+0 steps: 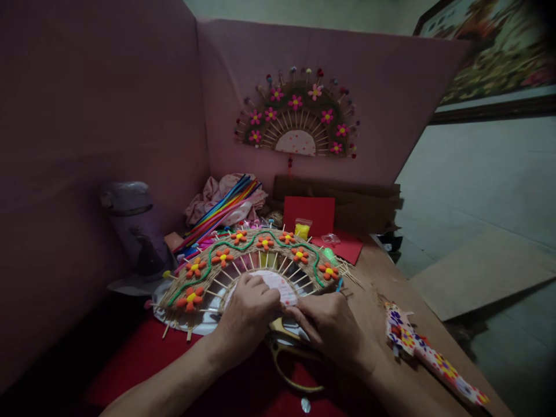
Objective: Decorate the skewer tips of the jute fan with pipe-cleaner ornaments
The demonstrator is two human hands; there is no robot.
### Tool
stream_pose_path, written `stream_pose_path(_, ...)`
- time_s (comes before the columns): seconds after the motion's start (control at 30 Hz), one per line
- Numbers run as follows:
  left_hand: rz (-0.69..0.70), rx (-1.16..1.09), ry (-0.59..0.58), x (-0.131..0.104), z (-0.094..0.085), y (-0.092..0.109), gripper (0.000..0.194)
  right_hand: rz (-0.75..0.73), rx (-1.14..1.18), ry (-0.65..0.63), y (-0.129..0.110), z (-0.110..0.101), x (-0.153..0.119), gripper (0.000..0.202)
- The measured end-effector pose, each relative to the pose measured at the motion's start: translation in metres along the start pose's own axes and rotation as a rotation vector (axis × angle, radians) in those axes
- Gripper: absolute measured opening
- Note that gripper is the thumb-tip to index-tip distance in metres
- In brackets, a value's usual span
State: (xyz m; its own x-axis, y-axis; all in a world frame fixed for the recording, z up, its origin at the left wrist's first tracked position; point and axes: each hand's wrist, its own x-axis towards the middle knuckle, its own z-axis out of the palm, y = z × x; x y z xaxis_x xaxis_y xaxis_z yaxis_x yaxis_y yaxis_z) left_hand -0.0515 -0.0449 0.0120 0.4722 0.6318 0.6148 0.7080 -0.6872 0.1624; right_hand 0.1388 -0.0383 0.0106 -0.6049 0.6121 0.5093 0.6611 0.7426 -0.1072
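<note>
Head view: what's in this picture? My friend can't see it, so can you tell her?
A left hand and a right hand hold the bottom middle of a half-round fan with orange flowers and a wavy green line. Scissors show below the hands, and a second fan with pink flowers is up on the pink wall behind.

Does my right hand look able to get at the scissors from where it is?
Probably yes: the scissors lie just below the right hand, and their lower loop looks uncovered. That hand is pinching the fan's lower edge, though, so it would likely have to let go first.
</note>
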Motion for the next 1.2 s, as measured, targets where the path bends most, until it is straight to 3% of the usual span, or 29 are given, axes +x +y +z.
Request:
stream_pose_path(0.3, -0.047, -0.044, 0.120, 0.0003, -0.0006, 0.0012, 0.027, -0.010, -0.007, 0.020, -0.0003, 0.0021, -0.0009, 0.037)
stream_pose_path(0.5, -0.027, -0.042, 0.105, -0.0002, 0.0002, 0.0021, 0.018, -0.027, -0.030, 0.041, -0.0019, 0.0001, 0.0007, 0.037)
stream_pose_path(1.2, -0.015, -0.049, 0.094, -0.0007, 0.0028, 0.0016, 0.025, -0.073, -0.035, 0.012, -0.0038, 0.0029, -0.0002, 0.036)
